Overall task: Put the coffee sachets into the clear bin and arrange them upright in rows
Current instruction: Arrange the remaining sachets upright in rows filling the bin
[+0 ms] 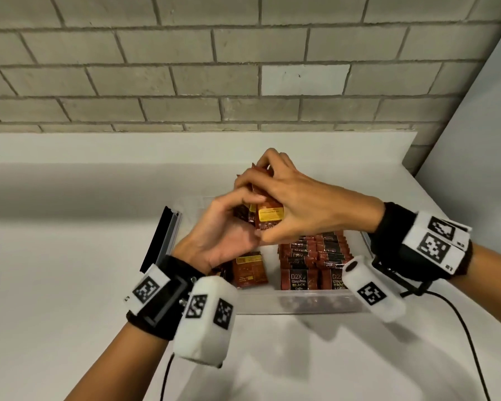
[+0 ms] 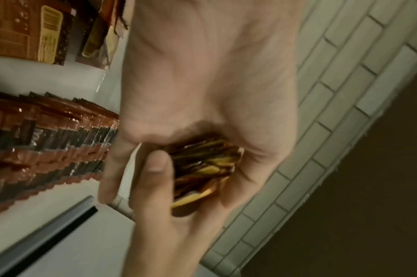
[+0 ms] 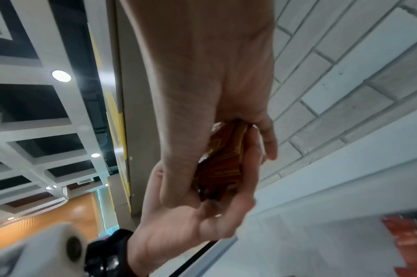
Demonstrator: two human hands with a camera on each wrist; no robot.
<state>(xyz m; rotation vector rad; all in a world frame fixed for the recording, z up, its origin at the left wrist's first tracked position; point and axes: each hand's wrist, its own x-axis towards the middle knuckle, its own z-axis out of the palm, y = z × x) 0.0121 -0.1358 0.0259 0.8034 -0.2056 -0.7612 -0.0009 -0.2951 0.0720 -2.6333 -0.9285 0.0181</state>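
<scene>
Both hands hold one stack of brown coffee sachets (image 1: 268,217) above the back of the clear bin (image 1: 301,303). My left hand (image 1: 229,221) cups the stack from below and the left. My right hand (image 1: 287,198) grips it from above and the right. The left wrist view shows the stack (image 2: 202,165) edge-on between curled fingers; in the right wrist view the stack (image 3: 224,161) is pinched between both hands. Upright rows of sachets (image 1: 315,256) fill the bin's right side, and the same rows (image 2: 48,150) show in the left wrist view. A few loose sachets (image 1: 249,269) lean in the bin's left part.
A black and silver metal bar (image 1: 162,235) lies on the white table just left of the bin. A grey brick wall (image 1: 243,68) stands behind the table, and a white panel closes off the right side. Cables trail from both wrist cameras over the near table.
</scene>
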